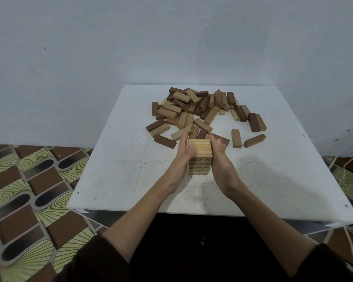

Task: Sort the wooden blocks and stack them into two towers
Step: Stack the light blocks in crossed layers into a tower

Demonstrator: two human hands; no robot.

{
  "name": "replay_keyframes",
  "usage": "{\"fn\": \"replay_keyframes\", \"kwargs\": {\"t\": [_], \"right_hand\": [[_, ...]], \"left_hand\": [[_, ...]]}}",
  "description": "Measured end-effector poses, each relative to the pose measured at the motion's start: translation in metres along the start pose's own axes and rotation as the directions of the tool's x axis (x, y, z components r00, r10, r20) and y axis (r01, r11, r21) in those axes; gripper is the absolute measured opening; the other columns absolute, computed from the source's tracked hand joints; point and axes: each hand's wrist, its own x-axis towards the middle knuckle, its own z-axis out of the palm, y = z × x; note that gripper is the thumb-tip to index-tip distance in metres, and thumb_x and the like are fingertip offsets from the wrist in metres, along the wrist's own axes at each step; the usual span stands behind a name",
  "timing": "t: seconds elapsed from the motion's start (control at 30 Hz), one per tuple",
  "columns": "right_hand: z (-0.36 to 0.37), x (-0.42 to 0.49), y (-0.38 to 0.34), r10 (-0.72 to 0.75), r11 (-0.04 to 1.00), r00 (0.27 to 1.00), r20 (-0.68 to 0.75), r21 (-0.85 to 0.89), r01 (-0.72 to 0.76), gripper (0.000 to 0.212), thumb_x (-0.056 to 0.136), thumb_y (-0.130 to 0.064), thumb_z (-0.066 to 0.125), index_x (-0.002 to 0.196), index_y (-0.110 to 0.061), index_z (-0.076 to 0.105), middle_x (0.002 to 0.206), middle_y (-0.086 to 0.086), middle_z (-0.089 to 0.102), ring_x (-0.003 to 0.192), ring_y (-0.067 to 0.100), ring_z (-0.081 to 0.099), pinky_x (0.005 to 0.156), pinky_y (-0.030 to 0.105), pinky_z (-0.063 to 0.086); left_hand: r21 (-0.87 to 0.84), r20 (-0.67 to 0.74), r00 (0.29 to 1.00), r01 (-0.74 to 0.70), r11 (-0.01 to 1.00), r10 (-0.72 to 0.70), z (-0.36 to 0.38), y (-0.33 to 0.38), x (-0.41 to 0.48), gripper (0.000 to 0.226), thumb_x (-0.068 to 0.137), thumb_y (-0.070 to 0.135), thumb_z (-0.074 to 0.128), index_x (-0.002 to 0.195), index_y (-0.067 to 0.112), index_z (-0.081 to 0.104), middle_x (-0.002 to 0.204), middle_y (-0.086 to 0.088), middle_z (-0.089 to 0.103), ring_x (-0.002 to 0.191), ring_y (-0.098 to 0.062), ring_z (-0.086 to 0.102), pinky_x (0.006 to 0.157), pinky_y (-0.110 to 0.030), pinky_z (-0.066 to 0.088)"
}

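Note:
A short tower of light wooden blocks [200,157] stands near the middle of the white table [130,176], several layers high. My left hand [184,157] presses flat against its left side with straight fingers. My right hand [219,159] presses against its right side, fingers straight along the tower. Behind the tower lies a loose pile of light and dark brown blocks [194,110], mixed together. One light block [236,138] and one brown block [254,140] lie apart to the right of the tower.
The table stands against a pale wall [171,37]. A patterned floor [29,190] shows on the left, and white cords [348,171] hang by the table's right edge. Bare tabletop lies left, right and in front of the tower.

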Motion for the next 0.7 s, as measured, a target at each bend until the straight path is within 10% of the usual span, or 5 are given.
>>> {"fn": "replay_keyframes", "kwargs": {"t": [0.07,0.17,0.33,0.7], "right_hand": [[-0.009,-0.003,-0.003,-0.009,0.992,0.999,0.032,-0.129,0.013,0.085,0.078,-0.067,0.055,0.145,-0.022,0.029,0.146,0.0,0.038,0.133,0.015,0.038,0.109,0.037,0.036],[-0.026,-0.003,-0.01,-0.038,0.973,0.996,0.08,-0.224,0.055,0.094,0.065,-0.043,0.074,0.143,-0.031,0.024,0.147,-0.01,0.032,0.132,0.001,0.034,0.108,0.023,0.026],[-0.043,0.002,-0.024,-0.088,0.895,0.978,0.189,-0.415,0.161,0.095,0.062,-0.029,0.082,0.137,-0.04,0.025,0.131,-0.015,0.043,0.116,-0.017,0.042,0.092,0.0,0.033],[-0.039,0.014,-0.037,-0.138,0.823,0.955,0.264,-0.505,0.259,0.095,0.069,-0.005,0.08,0.145,-0.015,0.025,0.118,0.004,0.055,0.116,0.005,0.052,0.104,0.019,0.039]], "left_hand": [[0.083,0.03,0.999,-0.025,0.996,0.023,-0.011,-0.001,-0.004,0.082,0.075,0.063,0.062,0.142,0.036,0.024,0.134,0.028,0.04,0.119,0.014,0.043,0.091,-0.009,0.04],[0.226,0.047,0.998,-0.053,0.973,0.044,-0.025,-0.007,-0.001,0.102,0.06,0.052,0.08,0.14,0.04,0.018,0.149,0.015,0.029,0.136,0.008,0.024,0.111,-0.019,0.022],[0.37,0.092,0.995,-0.079,0.925,0.048,-0.035,-0.002,0.006,0.11,0.059,0.033,0.084,0.144,0.033,0.014,0.136,0.011,0.04,0.13,0.004,0.035,0.106,-0.013,0.024],[0.468,0.079,0.991,-0.133,0.874,0.108,-0.036,0.005,0.018,0.103,0.067,0.017,0.085,0.145,0.027,0.018,0.118,0.006,0.052,0.117,-0.003,0.048,0.111,-0.031,0.034]]}}
